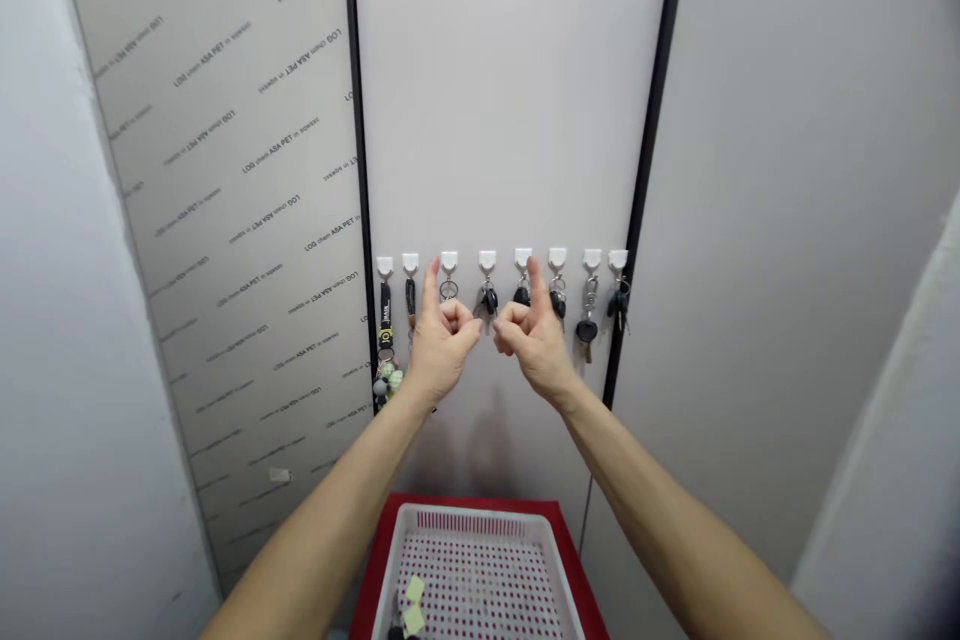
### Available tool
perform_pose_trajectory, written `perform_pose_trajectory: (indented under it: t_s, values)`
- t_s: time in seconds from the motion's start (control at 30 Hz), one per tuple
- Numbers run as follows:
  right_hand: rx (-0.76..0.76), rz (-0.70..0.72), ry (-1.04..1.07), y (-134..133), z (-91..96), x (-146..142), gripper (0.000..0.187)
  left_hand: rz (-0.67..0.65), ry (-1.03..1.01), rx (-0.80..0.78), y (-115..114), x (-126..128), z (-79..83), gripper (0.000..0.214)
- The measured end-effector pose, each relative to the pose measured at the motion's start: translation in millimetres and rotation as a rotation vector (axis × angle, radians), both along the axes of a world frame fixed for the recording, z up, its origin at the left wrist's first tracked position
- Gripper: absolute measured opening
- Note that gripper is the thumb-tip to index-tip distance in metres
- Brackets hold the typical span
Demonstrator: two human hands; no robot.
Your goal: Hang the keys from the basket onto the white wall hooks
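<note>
Forearms (330,510) forward; hands (439,348) pointing up; key bunches (587,331) hang lengthwise down.

Free panel (502,100) above hooks (487,259), hanging keys (587,331) below

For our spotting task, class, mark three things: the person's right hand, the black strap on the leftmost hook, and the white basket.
Right hand (544,350): head view, middle of the hand.
Black strap (385,304): head view, its upper black part.
White basket (487,582): head view, bare perforated floor.
</note>
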State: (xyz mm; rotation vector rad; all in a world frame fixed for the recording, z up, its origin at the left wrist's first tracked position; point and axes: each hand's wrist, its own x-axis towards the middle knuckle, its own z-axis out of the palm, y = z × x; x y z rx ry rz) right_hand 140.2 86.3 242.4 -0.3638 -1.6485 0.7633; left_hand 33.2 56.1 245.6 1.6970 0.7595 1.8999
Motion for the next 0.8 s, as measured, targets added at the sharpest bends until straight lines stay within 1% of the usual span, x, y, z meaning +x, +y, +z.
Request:
perform_pose_trajectory:
  t_s: [0.1, 0.2, 0.3, 0.43, 0.5, 0.57, 0.6, 0.63, 0.67, 0.73, 0.8]
  values:
    - [-0.011, 0.043, 0.002, -0.1, -4.9, -5.3, 0.074, -0.029, 0.012, -0.024, -3.3, 0.5, -3.6, 0.074]
    - [-0.020, 0.049, -0.011, 0.4, -8.8, -7.9, 0.073, -0.047, 0.004, -0.045, -1.3, -0.7, -8.8, 0.073]
    - [-0.031, 0.044, -0.034, 1.1, -10.0, -10.8, 0.073, -0.032, -0.016, -0.056, 3.5, -6.3, -12.2, 0.073]
    - [-0.056, 0.071, -0.053, 4.0, -14.2, -17.6, 0.074, -0.005, -0.052, -0.077, 11.2, -16.4, -19.8, 0.073]
    - [-0.056, 0.085, -0.059, 6.8, -16.8, -21.6, 0.074, 0.007, -0.045, -0.086, 14.6, -21.4, -24.2, 0.073]
    - [-0.051, 0.058, -0.066, 11.7, -19.4, -25.8, 0.073, 0.035, -0.017, -0.087, 18.5, -27.8, -28.2, 0.072]
    - [-0.052, 0.014, -0.068, 15.4, -20.9, -28.1, 0.071, 0.072, -0.007, -0.086, 21.2, -32.1, -30.2, 0.072]
    - [-0.057, -0.053, -0.073, 20.1, -22.5, -30.6, 0.067, 0.138, -0.004, -0.086, 24.5, -37.0, -32.4, 0.070]
    - [-0.067, -0.140, -0.087, 25.7, -24.2, -33.4, 0.062, 0.240, -0.012, -0.089, 28.6, -42.5, -35.0, 0.069]
    - [-0.082, -0.334, -0.147, 38.7, -27.6, -40.2, 0.050, 0.534, -0.034, -0.112, 38.4, -53.1, -41.4, 0.065]
    - [-0.066, -0.492, -0.243, 52.1, -30.1, -49.0, 0.044, 0.820, 0.005, -0.180, 48.9, -60.3, -49.3, 0.064]
